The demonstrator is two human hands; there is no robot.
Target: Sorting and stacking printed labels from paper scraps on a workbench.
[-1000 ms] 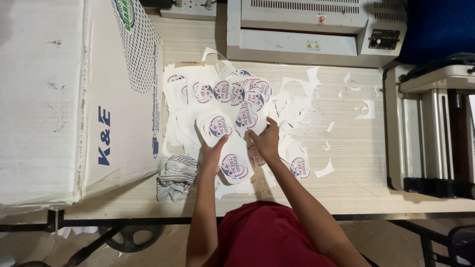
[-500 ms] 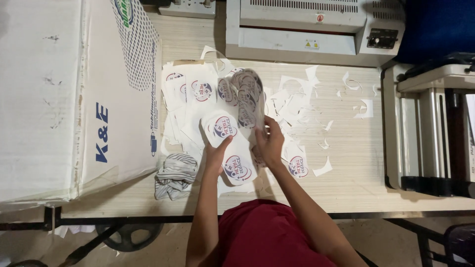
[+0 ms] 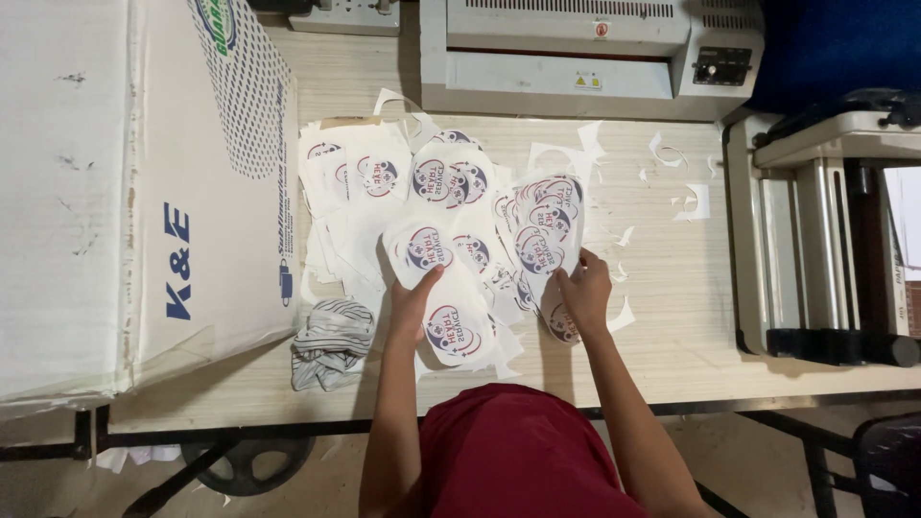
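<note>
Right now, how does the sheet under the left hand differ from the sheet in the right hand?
The left-hand sheet lies flat on the pile, pressed by the left hand; the right-hand sheet is gripped at its lower edge by the right hand. The left-hand sheet shows two round emblems, the right-hand sheet several more. The left-hand sheet runs diagonally; the right-hand sheet stands more upright in the frame. Both are white, glossy, round-cornered and carry red-and-blue round emblems.

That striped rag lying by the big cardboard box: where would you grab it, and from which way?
The striped cloth lies crumpled on the table, so probably best pinch its raised, bunched folds near the middle from straight above. The cardboard box crowds its left side, and the left hand rests on the printed sheets to its right, so a sideways approach looks cramped.
</note>
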